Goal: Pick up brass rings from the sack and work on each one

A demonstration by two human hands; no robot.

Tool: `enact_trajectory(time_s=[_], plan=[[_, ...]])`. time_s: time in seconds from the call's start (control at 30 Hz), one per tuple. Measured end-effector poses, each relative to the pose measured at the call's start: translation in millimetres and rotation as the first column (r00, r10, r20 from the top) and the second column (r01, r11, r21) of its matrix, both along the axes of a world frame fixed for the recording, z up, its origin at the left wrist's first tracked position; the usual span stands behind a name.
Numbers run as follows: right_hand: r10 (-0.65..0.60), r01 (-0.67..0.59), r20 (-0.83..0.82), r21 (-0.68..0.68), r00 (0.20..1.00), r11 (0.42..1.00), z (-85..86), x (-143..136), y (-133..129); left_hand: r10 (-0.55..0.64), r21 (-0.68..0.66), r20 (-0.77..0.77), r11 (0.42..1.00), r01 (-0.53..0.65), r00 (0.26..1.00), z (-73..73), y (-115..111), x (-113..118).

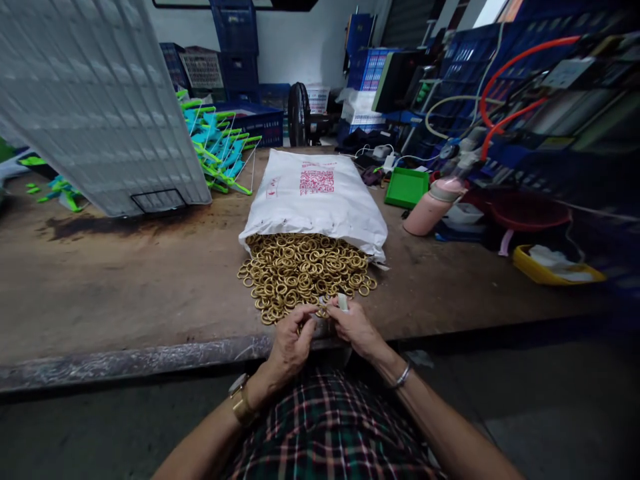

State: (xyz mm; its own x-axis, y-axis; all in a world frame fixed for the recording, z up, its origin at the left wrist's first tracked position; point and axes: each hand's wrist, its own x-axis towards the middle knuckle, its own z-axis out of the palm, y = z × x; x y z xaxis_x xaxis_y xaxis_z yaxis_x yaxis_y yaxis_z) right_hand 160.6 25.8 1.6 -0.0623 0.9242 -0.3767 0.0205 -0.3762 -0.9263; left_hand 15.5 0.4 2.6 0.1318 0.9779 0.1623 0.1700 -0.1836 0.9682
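A heap of gold-coloured metal rings (305, 267) spills from the mouth of a white woven sack (285, 180) with red print. At the heap's near side, by the table edge, my left hand (293, 340) is closed with its index finger reaching toward the right. Ring-like metal shows between its thumb and index finger, but whether it is gripped is unclear. My right hand (357, 327) pinches a small pale flat piece (343, 302), which sticks up past its fingers. Both hands' fingertips nearly meet, and what lies between them is too small to make out.
A tall pale ribbed crate (115, 100) stands at left, beside bright green and teal plastic parts (220, 147). On the right are a green tray (407, 188), a pink bottle (433, 208), a yellow tray (555, 270) and red hoses. A black fan (299, 113) stands behind the sack.
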Motion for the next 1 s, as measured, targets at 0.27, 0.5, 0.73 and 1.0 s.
enact_trajectory(time_s=[0.27,0.5,0.73,1.0], plan=[[0.009,-0.03,-0.164,-0.123,0.986,0.992,8.7,-2.8,-5.2,-0.188,0.052,-0.171,0.979,0.199,0.967,-4.1,8.1,1.8],[0.06,-0.088,0.188,0.144,0.98,0.986,0.8,-2.8,-3.0,-0.032,-0.454,0.188,0.883,0.116,0.982,10.8,4.3,7.9],[0.062,-0.107,0.245,0.173,0.968,0.979,-7.5,1.1,0.7,-0.015,-0.58,0.349,0.782,0.229,0.937,11.6,3.8,9.3],[0.067,-0.137,0.307,0.212,0.949,0.968,-10.6,5.0,1.7,0.005,-0.586,0.424,0.764,0.27,0.906,11.2,0.8,11.4]])
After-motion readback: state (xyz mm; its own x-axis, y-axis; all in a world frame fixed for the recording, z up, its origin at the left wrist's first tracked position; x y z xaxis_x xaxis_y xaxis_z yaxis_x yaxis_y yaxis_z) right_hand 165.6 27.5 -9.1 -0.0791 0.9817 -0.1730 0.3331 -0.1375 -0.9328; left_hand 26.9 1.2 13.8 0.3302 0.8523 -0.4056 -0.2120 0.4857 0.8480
